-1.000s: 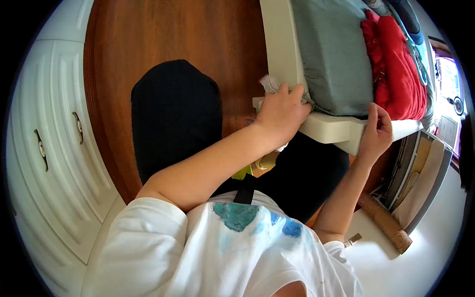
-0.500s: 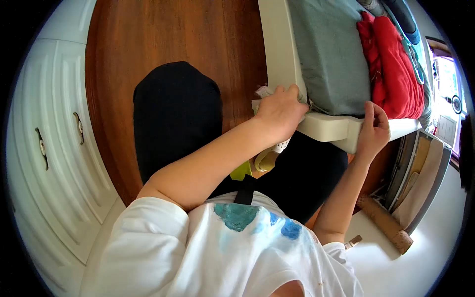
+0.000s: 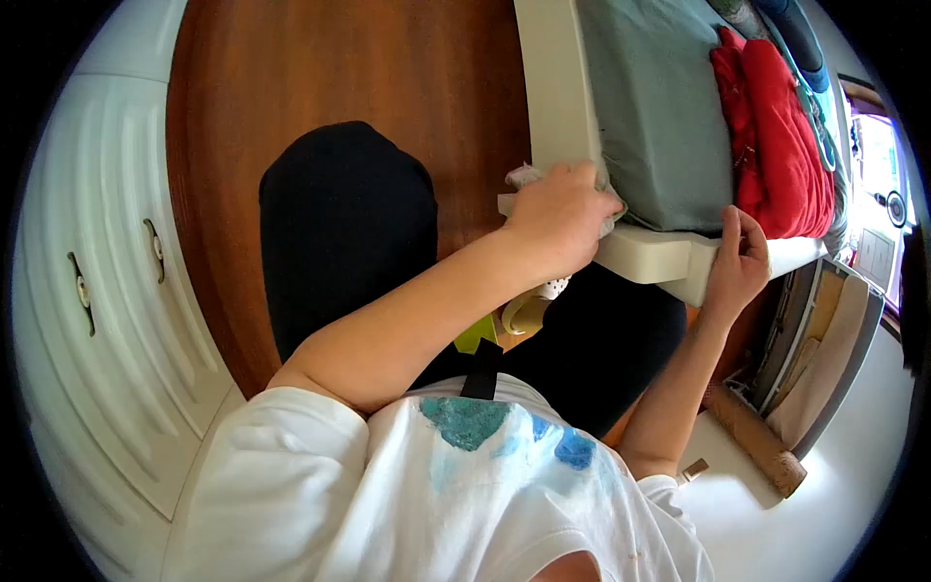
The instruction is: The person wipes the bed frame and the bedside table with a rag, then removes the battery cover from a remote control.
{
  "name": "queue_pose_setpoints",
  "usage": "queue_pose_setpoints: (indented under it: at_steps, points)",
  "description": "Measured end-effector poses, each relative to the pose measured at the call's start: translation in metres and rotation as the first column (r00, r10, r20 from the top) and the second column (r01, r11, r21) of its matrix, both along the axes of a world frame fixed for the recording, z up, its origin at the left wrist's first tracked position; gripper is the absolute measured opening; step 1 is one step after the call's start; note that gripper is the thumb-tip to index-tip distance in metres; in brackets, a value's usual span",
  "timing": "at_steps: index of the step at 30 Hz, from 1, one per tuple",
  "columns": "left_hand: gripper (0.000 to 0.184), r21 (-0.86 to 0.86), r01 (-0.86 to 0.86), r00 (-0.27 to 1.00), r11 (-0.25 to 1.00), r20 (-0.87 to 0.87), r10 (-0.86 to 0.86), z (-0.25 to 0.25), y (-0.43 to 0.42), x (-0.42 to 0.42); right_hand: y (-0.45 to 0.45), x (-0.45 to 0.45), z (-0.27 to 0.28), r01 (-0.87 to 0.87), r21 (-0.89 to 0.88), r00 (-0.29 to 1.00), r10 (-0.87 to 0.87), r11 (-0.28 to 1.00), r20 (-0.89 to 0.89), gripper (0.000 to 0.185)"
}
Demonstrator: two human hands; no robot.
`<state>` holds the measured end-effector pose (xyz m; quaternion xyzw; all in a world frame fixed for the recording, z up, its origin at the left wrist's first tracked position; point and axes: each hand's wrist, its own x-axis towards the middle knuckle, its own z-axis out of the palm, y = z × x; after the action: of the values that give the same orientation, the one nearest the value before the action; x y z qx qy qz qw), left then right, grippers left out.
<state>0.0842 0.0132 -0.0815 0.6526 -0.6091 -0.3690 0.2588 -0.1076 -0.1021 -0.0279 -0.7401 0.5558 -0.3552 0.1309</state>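
My left hand (image 3: 560, 221) is closed around a crumpled pale cloth (image 3: 611, 206), at the corner of the cream bed frame (image 3: 648, 254). Bits of the cloth stick out on both sides of the fingers. Beside that hand lies the grey-green mattress cover (image 3: 664, 126). Further right, my right hand (image 3: 739, 260) is at the frame's end rail, with thumb and fingers curled together near the cover's edge. Whatever may be between those fingertips is too small to make out.
Red folded fabric (image 3: 776, 145) lies on the bed. My black-clad knees flank the bed corner, above a brown wooden floor (image 3: 465, 87). White cabinet doors (image 3: 116, 252) line the left. A brown roll (image 3: 761, 441) and leaning panels (image 3: 824, 359) stand at lower right.
The view has shifted slightly, so the bed sits a little further right. My left hand and the cloth have moved slightly at the frame corner. The right hand keeps its curled shape.
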Motion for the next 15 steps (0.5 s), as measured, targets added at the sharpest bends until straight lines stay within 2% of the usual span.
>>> queue_pose_setpoints:
  at_steps: [2,6,8,9,11,12,14,15]
  points:
    - [0.031,-0.061,-0.005,0.994,0.998,0.106,0.012,-0.009,-0.003,-0.016,0.0,0.0,0.004,0.026,0.04,1.0,-0.025,0.999,-0.012,0.015]
    - [0.026,-0.054,0.041,0.991,0.998,0.126,-0.034,-0.004,-0.005,-0.01,-0.001,-0.001,0.003,0.019,0.036,0.999,-0.017,0.999,-0.033,0.016]
    - [0.022,-0.015,0.059,0.99,0.998,0.132,-0.056,-0.005,-0.004,-0.001,0.001,0.0,0.005,0.035,0.038,0.997,-0.033,0.999,-0.064,0.016]
    - [0.023,0.12,0.149,0.961,0.982,0.214,-0.172,0.002,-0.006,0.012,0.0,0.001,0.006,0.054,0.042,0.995,-0.05,0.998,-0.092,0.016]
    - [0.027,0.043,0.001,0.992,0.999,0.123,-0.006,-0.005,0.005,0.018,-0.003,-0.001,0.003,0.038,0.039,0.999,-0.037,0.998,-0.035,0.016]
    - [0.027,0.05,0.009,0.991,0.999,0.132,-0.016,-0.005,0.005,0.018,-0.001,-0.001,0.001,0.031,0.036,0.999,-0.031,0.999,0.021,0.015]
    - [0.034,-0.22,-0.237,0.971,0.946,-0.043,0.233,-0.007,0.001,0.016,0.002,0.003,0.003,0.026,0.013,0.999,-0.027,1.0,0.022,0.015]
    - [0.034,-0.218,-0.233,0.972,0.948,-0.043,0.229,-0.012,-0.004,0.011,0.002,0.004,0.005,0.003,-0.019,1.0,-0.003,1.0,0.01,0.015]
